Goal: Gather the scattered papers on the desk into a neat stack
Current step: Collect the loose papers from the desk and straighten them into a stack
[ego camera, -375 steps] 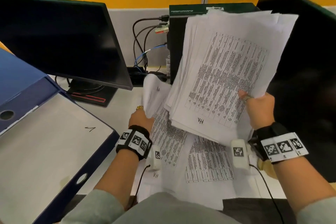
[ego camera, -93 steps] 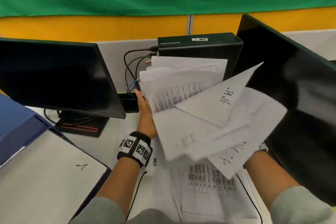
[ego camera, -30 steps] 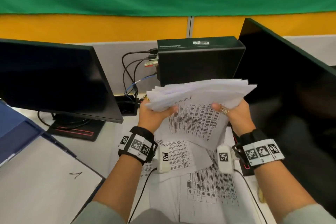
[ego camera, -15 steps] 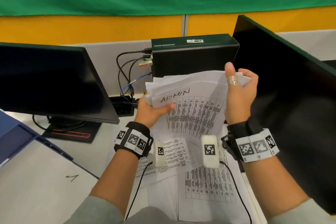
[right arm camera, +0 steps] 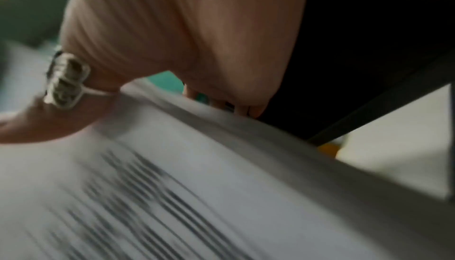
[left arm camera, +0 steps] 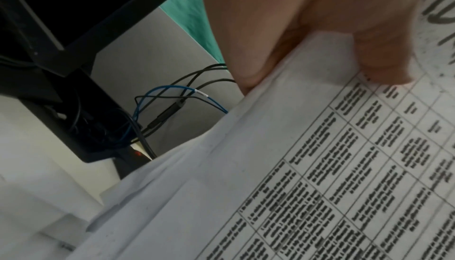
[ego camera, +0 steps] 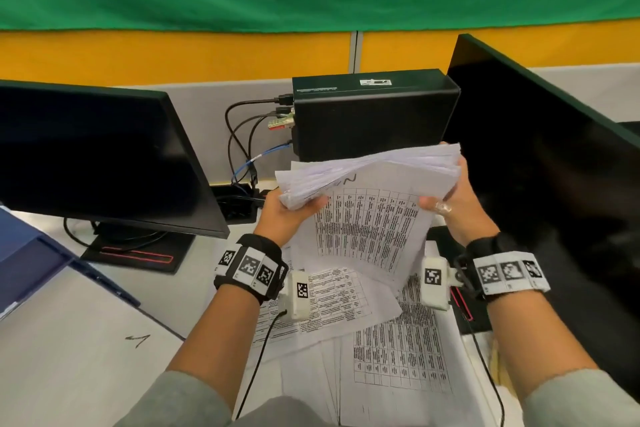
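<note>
A thick bundle of printed papers (ego camera: 370,204) hangs upright above the desk, its top edges fanned and uneven. My left hand (ego camera: 287,215) grips its left edge, thumb on the front sheet (left arm camera: 344,167). On the other side my right hand (ego camera: 453,201) holds the right edge, thumb with a ring on the front and fingers behind (right arm camera: 172,147). More printed sheets (ego camera: 398,350) lie loose and overlapping on the desk (ego camera: 194,274) below the bundle.
A black monitor (ego camera: 97,156) stands on the left and another (ego camera: 554,184) close on the right. A black computer box (ego camera: 374,114) with cables (ego camera: 242,135) sits behind the papers. An open blue binder (ego camera: 62,333) with a white sheet lies at the near left.
My right hand came down from the bundle's top right corner and now grips its right edge. The bundle's top has tipped away, showing its fanned edges.
</note>
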Available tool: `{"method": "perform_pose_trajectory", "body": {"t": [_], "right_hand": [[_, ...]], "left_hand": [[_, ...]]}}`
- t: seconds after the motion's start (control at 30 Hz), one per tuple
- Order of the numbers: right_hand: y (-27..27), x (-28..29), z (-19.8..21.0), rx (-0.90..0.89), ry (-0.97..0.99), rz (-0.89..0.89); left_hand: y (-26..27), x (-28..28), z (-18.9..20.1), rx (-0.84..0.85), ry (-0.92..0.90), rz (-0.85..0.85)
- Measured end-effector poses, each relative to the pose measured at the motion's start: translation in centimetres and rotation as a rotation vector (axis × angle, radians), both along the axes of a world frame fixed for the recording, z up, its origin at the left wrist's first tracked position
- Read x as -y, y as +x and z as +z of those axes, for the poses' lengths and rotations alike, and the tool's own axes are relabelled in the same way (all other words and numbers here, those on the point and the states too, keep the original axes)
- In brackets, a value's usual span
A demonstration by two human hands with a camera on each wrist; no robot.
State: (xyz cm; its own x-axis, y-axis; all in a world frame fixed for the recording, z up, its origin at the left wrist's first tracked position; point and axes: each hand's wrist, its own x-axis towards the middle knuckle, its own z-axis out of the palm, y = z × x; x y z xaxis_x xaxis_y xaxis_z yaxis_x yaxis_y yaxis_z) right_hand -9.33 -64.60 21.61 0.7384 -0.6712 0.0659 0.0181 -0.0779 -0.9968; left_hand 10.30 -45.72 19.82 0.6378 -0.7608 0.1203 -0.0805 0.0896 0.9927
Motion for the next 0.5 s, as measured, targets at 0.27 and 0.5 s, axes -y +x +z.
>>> {"method": "perform_pose_trajectory", "body": {"t": [0.27,0.5], "right_hand": [[2.6,-2.2,0.9,0.075,-0.050,-0.126],[0.3,-2.6,0.2,0.064,-0.018,-0.007]], "left_hand": [[-2.2,1.7,2.4,-0.007,-0.069,0.177],[-2.9,-0.8,1.8,0.043,-0.034,0.187]]}}
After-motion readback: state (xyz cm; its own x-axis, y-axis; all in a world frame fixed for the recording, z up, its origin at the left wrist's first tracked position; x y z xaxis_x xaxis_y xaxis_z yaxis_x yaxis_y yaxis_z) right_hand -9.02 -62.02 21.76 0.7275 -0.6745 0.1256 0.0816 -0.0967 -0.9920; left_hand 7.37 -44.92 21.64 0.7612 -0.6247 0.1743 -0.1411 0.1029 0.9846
